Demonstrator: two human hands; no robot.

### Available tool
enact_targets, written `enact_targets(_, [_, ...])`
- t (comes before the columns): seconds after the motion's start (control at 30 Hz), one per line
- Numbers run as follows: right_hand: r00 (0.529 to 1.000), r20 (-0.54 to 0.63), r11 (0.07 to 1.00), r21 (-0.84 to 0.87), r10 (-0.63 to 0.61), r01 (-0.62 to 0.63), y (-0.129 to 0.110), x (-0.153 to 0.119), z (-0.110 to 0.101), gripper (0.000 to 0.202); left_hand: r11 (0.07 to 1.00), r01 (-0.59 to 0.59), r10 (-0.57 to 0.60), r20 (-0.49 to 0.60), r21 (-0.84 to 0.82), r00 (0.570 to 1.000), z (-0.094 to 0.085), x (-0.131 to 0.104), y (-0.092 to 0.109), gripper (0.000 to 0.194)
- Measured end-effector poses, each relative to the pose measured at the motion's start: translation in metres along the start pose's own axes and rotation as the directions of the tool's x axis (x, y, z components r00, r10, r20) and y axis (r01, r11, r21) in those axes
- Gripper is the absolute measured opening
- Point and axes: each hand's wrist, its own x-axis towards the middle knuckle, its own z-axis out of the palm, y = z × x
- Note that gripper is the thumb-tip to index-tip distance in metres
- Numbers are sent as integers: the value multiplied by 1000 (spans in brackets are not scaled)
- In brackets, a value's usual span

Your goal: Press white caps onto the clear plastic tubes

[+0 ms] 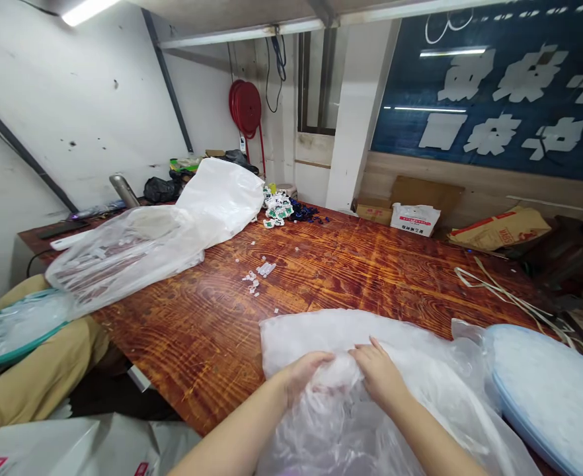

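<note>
1. Plastic, cloudy white and crumpled, makes up the large bag at the near edge of the tabletop, right of its near-left corner; it drapes over the wood and comes toward the camera.
2. Left hand: fingers curled around a bunched fold of the bag, grasping it, with the fingertips turned inward.
3. Right hand: partly open, its fingers loosely bent and one slightly raised, pinching the same bunch from the other side. The thumb is hard to make out. The two hands are near each other, with gathered film between them, and appear to be working the bag's folds.
4. Just beside the bag, toward the tabletop's right edge, a blue basin holds a heap of pale, translucent pieces.
5. Small clear parts lie scattered around the middle of the tabletop.
6. Along the left edge lies another clear bag, with pale contents; a white bag adjoins it near the far-left corner.
7. By the far edge sit white-and-green pieces and dark blue pieces.
8. Beyond the left edge, a seated person in tan trousers has a green-rimmed tray on the lap.
</note>
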Motion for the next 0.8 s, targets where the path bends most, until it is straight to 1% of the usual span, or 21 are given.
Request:
enact_targets(0.03, [996, 56, 993, 92, 69, -73, 2, 4, -3, 32, 997, -48, 55, -99, 64, 994, 1, -6, -4, 41])
enact_targets(0.07, [989, 97, 980, 154, 113, -127, 3, 9, -6, 28, 975, -122, 161, -209, 187, 965, 3, -12, -8, 51])
enact_targets(0.1, [982, 125, 968, 190, 143, -165, 3, 13, -8, 26, 912, -199, 311, -287, 360, 906, 5, -18, -14, 60])
enact_targets(0.13, [974, 146, 957, 211, 172, -200, 1, 18, -9, 25, 796, -260, 473, -294, 547, 831, 9, -23, -20, 70])
enact_targets(0.17, [963, 170, 941, 232, 208, -244, -1, 23, -8, 25, 641, -288, 601, -232, 711, 765, 13, -26, -26, 78])
enact_targets(0.2, [949, 198, 924, 251, 244, -290, -4, 28, -7, 25, 479, -283, 671, -138, 831, 729, 17, -28, -31, 85])
enact_targets(0.23, [932, 232, 904, 266, 278, -335, -9, 32, -6, 24, 351, -244, 678, -66, 904, 732, 21, -28, -36, 90])
enact_targets(0.27, [911, 274, 881, 280, 307, -381, -13, 36, -5, 24, 288, -179, 640, -50, 941, 767, 23, -26, -39, 94])
enact_targets(0.3, [886, 325, 854, 296, 330, -427, -18, 38, -5, 24, 262, -93, 590, -83, 960, 803, 23, -23, -40, 95])
enact_targets(0.33, [858, 383, 825, 316, 341, -469, -21, 39, -7, 24, 257, 3, 542, -147, 966, 827, 21, -19, -40, 94])
enact_targets(0.37, [829, 444, 791, 341, 340, -507, -24, 39, -11, 24, 270, 95, 504, -225, 958, 834, 16, -16, -40, 91])
enact_targets(0.4, [800, 502, 754, 371, 327, -541, -26, 38, -16, 24, 299, 169, 476, -300, 939, 827, 8, -13, -39, 87])
enact_targets(0.47, [751, 597, 669, 438, 283, -600, -26, 33, -28, 25, 417, 242, 440, -427, 876, 790, -12, -9, -37, 79])
enact_targets(0.53, [721, 648, 575, 501, 246, -647, -22, 28, -38, 32, 545, 256, 412, -521, 798, 747, -35, -8, -37, 69])
enact_targets(0.6, [712, 661, 499, 547, 235, -672, -16, 26, -42, 38, 627, 258, 386, -581, 735, 716, -55, -7, -38, 63])
enact_targets(0.67, [727, 641, 460, 584, 245, -669, -13, 27, -40, 36, 680, 264, 351, -621, 683, 701, -71, -4, -40, 60])
enact_targets(0.73, [751, 607, 447, 613, 260, -651, -12, 29, -35, 35, 745, 264, 291, -655, 612, 697, -82, 2, -43, 55])
enact_targets(0.8, [773, 578, 441, 640, 262, -629, -13, 31, -31, 37, 804, 257, 237, -686, 536, 688, -87, 7, -47, 51])
